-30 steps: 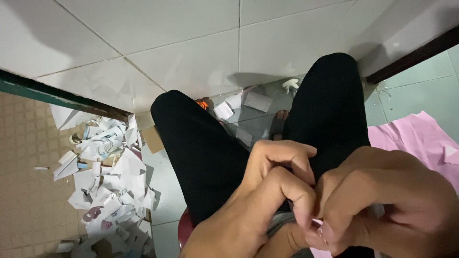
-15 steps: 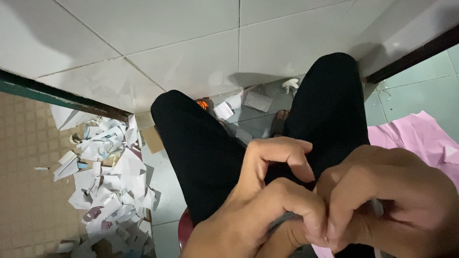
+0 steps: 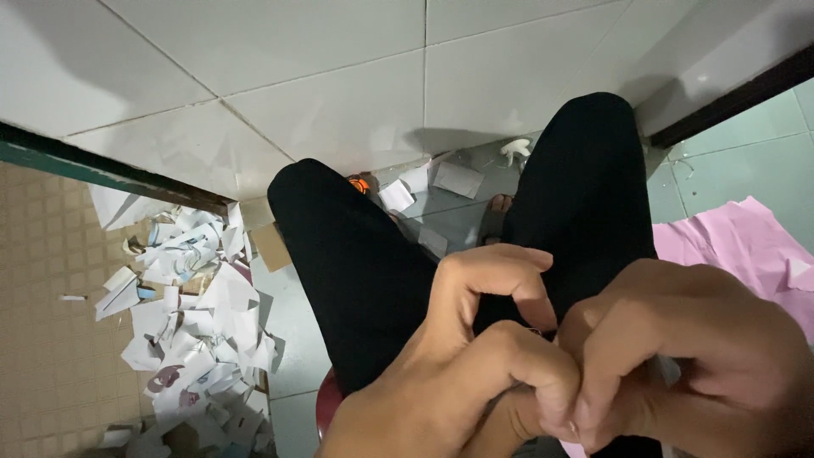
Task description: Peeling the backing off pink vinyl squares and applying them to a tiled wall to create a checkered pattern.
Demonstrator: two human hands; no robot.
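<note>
— How do the hands sit?
— Low in the view, pressed together over the lap. The left hand (image 3: 475, 339) curls, its fingers (image 3: 509, 263) bent inward, knuckles up.
— And the right hand (image 3: 678, 356)?
— Rounded into a loose fist, fingertips (image 3: 585, 416) tucked down against the left's. Whether anything is pinched between them is hidden.

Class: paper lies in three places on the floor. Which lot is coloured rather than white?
The pink sheets at the right, beside the right hand. The scrap heap at the left and the pieces between the legs are white.
</note>
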